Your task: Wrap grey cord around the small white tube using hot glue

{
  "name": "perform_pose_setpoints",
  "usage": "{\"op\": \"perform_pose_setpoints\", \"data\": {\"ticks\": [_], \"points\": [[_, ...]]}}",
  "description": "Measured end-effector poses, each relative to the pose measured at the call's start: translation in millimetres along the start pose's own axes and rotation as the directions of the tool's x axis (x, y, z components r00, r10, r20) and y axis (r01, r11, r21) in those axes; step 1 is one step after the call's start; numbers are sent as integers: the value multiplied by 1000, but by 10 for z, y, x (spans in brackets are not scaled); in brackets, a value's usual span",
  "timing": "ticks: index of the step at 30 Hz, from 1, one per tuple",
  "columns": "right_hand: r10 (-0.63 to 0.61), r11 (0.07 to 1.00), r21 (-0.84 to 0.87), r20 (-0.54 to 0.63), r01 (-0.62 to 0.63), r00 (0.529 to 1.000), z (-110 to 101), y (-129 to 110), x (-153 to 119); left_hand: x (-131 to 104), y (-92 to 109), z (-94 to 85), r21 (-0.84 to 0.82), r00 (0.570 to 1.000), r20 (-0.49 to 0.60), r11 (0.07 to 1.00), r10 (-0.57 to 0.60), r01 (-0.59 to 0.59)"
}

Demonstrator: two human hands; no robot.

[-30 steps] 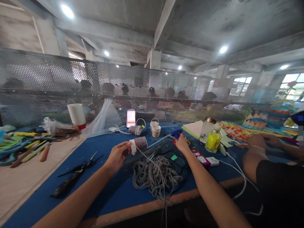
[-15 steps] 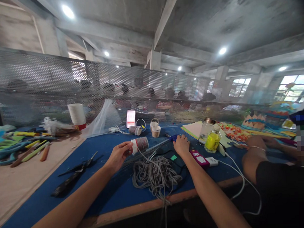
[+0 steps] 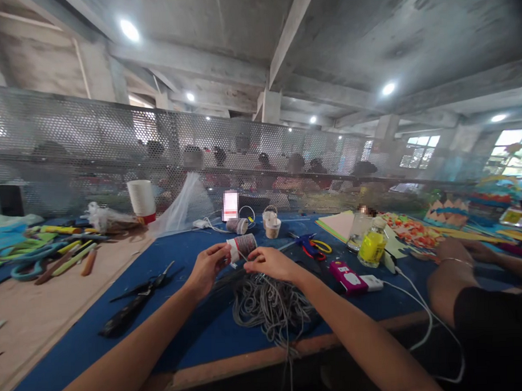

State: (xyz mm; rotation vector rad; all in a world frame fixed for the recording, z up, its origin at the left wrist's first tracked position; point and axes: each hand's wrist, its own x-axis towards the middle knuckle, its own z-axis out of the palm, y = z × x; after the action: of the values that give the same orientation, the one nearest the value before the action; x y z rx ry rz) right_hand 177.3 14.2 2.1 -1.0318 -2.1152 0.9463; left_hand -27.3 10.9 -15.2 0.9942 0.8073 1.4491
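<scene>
My left hand is closed on a small white paper cup, held on its side, with grey cord wound round its far part. Beside the cup, the thumb and fingers of my right hand pinch the grey cord where it leaves the winding. Below both hands a loose heap of the same grey cord lies on the blue table top, with strands hanging over the front edge. To the right of my right hand lie a blue-handled tool and a red and yellow ring-handled tool.
Black-handled scissors lie at left. Behind stand a lit phone, a cord-wound roll and small cups. At right are a yellow bottle, a pink power bank-like box and a neighbouring person's arm.
My right hand has left the blue-handled tool and moved left to the cord beside the cup. My left hand still holds the cup. The view has shifted slightly.
</scene>
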Motion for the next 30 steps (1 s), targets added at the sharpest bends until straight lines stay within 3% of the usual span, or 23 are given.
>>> {"op": "perform_pose_setpoints", "data": {"ticks": [6, 12, 21, 30], "points": [[-49, 996, -85, -149, 37, 988, 65, -107, -12, -7, 0, 13, 37, 1000, 13, 999, 6, -6], [-229, 944, -299, -296, 138, 927, 40, -207, -10, -17, 4, 35, 57, 999, 37, 998, 5, -7], [-410, 873, -424, -376, 239, 831, 65, -212, 34, -88, 63, 116, 148, 997, 77, 989, 16, -27], [-451, 845, -472, -380, 250, 807, 55, -186, 64, -66, 4, 72, 212, 986, 164, 975, 37, -72]]}}
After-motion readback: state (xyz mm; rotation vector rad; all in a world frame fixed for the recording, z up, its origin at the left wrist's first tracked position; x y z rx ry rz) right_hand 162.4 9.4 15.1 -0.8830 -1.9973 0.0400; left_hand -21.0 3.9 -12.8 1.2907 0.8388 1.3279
